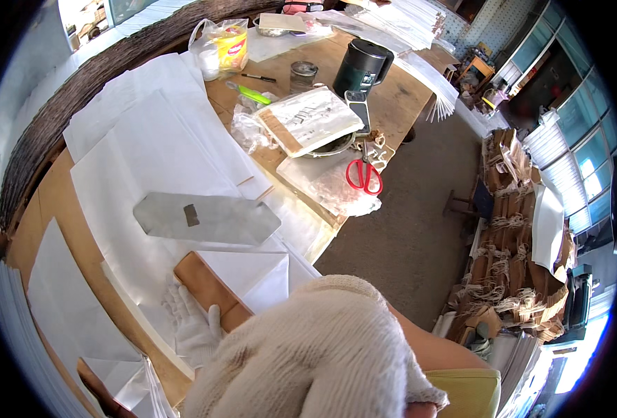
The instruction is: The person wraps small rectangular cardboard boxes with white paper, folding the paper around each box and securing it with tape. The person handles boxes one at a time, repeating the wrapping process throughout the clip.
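Note:
My left hand, in a white knitted glove, lies flat with its fingers apart on white paper sheets. Its thumb touches a brown strip, which looks like cardboard or stiff paper. Against the strip's right side is a white paper with folded, creased faces. My right hand, gloved too, looms large at the bottom, close to the camera; its fingertips are hidden, as is anything in them. Beyond the strip lies a flat grey sheet with angled ends and a small dark patch.
Red-handled scissors rest on crumpled plastic. Behind them are a white block, a phone, a dark green mug, a glass jar and a plastic bag. Brown bundles with string are piled at right.

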Tool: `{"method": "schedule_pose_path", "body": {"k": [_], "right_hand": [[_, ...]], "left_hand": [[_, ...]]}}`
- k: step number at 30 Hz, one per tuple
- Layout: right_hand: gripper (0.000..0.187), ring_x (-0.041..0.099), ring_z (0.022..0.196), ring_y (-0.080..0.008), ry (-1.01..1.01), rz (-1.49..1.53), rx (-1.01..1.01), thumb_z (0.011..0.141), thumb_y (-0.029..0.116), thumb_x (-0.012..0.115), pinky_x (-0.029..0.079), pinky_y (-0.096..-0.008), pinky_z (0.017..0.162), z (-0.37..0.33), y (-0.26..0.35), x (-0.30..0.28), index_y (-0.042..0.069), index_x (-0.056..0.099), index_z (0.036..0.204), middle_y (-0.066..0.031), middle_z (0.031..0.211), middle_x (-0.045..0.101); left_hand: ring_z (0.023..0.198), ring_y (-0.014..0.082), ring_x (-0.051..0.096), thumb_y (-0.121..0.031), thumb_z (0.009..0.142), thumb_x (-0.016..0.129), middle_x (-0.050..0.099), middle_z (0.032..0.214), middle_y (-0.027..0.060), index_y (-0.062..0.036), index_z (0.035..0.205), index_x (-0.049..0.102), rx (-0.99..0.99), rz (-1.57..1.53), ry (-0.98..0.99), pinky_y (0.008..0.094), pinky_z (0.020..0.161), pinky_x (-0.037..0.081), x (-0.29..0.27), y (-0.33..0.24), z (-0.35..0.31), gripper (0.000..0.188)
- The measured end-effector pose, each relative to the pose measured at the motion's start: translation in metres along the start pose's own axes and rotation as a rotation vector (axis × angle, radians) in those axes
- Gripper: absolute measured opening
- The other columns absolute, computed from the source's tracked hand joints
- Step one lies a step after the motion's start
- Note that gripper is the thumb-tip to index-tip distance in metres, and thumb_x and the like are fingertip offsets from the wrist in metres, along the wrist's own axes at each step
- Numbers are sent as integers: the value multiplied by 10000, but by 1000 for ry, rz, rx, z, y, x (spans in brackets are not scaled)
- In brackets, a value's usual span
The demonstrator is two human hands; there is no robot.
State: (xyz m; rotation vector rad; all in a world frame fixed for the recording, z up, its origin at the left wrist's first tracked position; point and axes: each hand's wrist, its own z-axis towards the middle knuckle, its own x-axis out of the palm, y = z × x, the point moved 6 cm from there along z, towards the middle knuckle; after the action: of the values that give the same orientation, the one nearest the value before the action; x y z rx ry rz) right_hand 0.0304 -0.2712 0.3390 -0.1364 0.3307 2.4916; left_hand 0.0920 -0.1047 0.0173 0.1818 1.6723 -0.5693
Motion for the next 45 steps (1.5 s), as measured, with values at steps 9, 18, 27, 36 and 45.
{"method": "schedule_pose_path", "body": {"k": [9,18,27,36,45], "right_hand": [[244,684,689,-291,-674,-43,-498,994,191,638,564,-374,582,-39,-21,25,-49,683,1006,-150,888,694],[532,712,815,-354,-361,177,-14,1000,317,669,638,-409,715,-28,-20,13,-112,551,1292,-160,900,699],[208,658,926,-326,-522,-1298,1456,786,107,808,521,-442,824,-262,-40,-55,51,680,941,-128,929,679],[505,689,996,-267,-987,-1255,1740,906,177,781,551,-385,875,-422,58,-95,-21,600,1334,-118,1119,701],[376,687,774,-88,-985,-787,1999,972,39,702,552,-242,551,-379,77,-43,-55,595,1321,-44,1042,701]], "left_hand": [[1615,401,113,-561,1050,417,159,1726,265,51,1646,190,16,75,42,497,1317,35,5,3,4,883],[1608,413,107,-410,1004,605,163,1730,234,30,1645,180,-126,-40,115,477,1321,127,2,5,6,886],[1536,477,311,-591,970,580,342,1670,234,-6,1604,361,4,80,-110,516,1259,286,33,34,-19,890],[1414,460,492,-361,926,692,516,1518,272,54,1457,513,37,-16,-253,558,1220,351,27,45,-72,698],[1245,438,622,-106,845,778,647,1324,230,-37,1413,558,-118,-318,-372,507,1065,509,11,72,-104,613]]}}
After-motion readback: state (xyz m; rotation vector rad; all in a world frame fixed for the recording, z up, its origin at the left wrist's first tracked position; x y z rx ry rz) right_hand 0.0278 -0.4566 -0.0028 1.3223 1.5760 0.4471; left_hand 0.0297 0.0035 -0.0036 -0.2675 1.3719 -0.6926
